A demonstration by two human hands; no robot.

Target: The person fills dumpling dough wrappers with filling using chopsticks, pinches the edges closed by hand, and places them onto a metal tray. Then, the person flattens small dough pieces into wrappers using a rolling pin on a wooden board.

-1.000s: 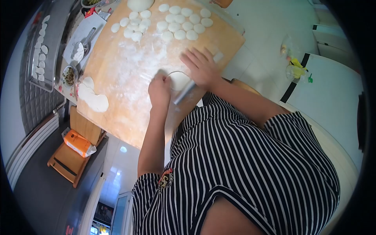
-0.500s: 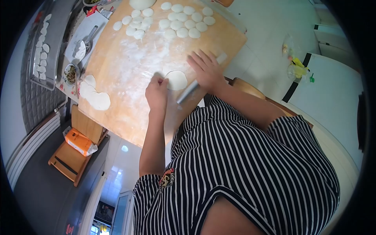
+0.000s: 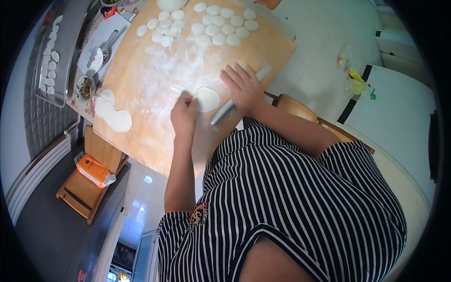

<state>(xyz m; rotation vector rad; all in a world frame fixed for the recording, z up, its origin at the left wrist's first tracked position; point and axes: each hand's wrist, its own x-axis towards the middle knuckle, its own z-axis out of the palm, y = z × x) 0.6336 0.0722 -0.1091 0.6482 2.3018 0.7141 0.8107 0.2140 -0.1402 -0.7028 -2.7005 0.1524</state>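
My left hand [image 3: 184, 115] is closed in a pinch at the left edge of a round dough wrapper [image 3: 207, 99], which lies flat on the floured wooden board [image 3: 150, 136]. Just right of the wrapper, my right hand [image 3: 243, 90] lies over a rolling pin [image 3: 224, 113], palm on it and fingers stretched out. The pin slants from the wrapper's lower right up past the hand. Several small dough pieces [image 3: 218, 21] sit at the far side of the board, beside a larger dough lump [image 3: 172, 3]. Rolled wrappers [image 3: 117, 120] overlap at the board's left edge.
Left of the board stand a bowl of filling [image 3: 84, 88] and a bowl of flour with a handled scoop [image 3: 97, 60]. A metal tray [image 3: 66, 77] holds dumplings in rows. An orange package [image 3: 94, 170] rests on a wooden chair [image 3: 75, 190]; another chair [image 3: 296, 109] stands at right.
My left hand and the dough wrapper have shifted slightly left. My right hand has moved a little left and down along the rolling pin.
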